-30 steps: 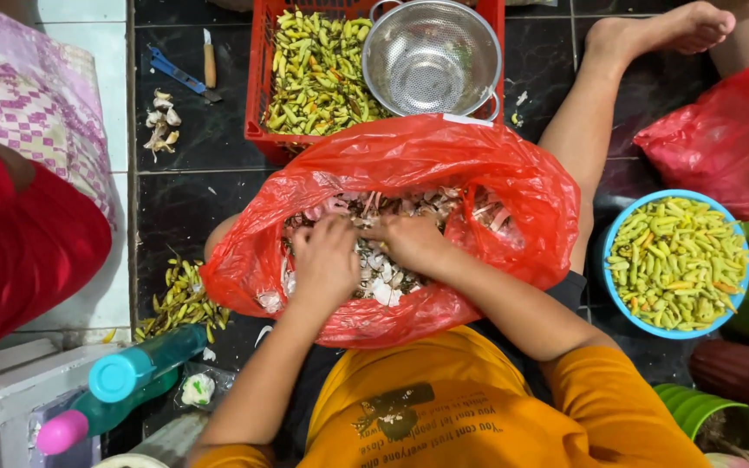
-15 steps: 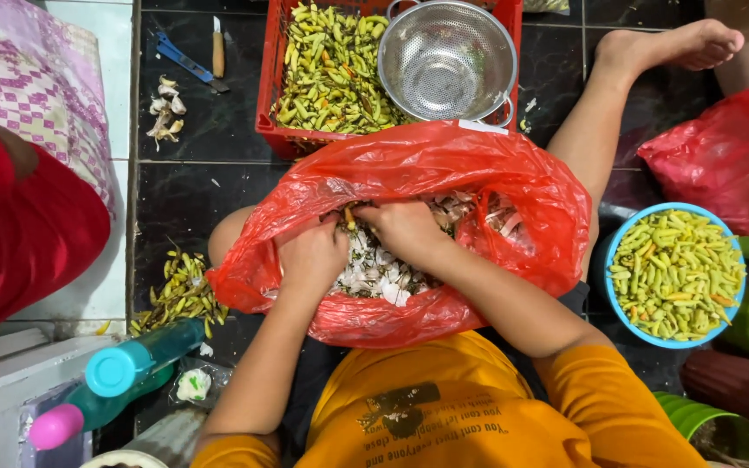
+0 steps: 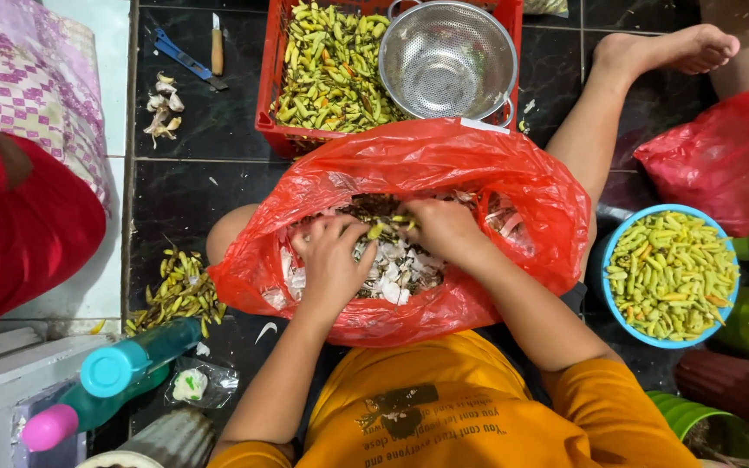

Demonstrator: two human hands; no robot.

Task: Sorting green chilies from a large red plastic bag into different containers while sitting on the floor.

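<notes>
At your far left sits another person in a red garment (image 3: 19, 234), with a pink checked cloth (image 3: 36, 87) above it. Low in that corner lie a teal plastic bottle with a light blue cap (image 3: 127, 368) and a pink-capped bottle (image 3: 49, 426) beside it. On the dark tiled floor (image 3: 192, 191) you have a small heap of garlic cloves (image 3: 162, 108), a blue-handled tool (image 3: 179, 56) and a wooden-handled knife (image 3: 217, 48), and further down a loose pile of yellow-green chillies (image 3: 175, 290).

In the middle, the crumpled red plastic bag (image 3: 426, 165) rests open in your lap, filled with pale peels and scraps (image 3: 396, 273). Your left hand (image 3: 333, 264) is sunk into that heap, fingers curled down into the scraps; whether it has actually closed on anything you cannot tell. Your right hand (image 3: 444, 227) is just beside it, pinching a small yellow-green chilli (image 3: 378, 230) at the fingertips.

Behind the bag stands a red plastic crate (image 3: 272, 95) of chillies with a steel colander (image 3: 448, 56) set in it. To your right — past your outstretched leg (image 3: 617, 95) — sits a round blue bowl (image 3: 607, 251) full of yellow-green chillies, and a second red bag (image 3: 721, 160) beyond it.
</notes>
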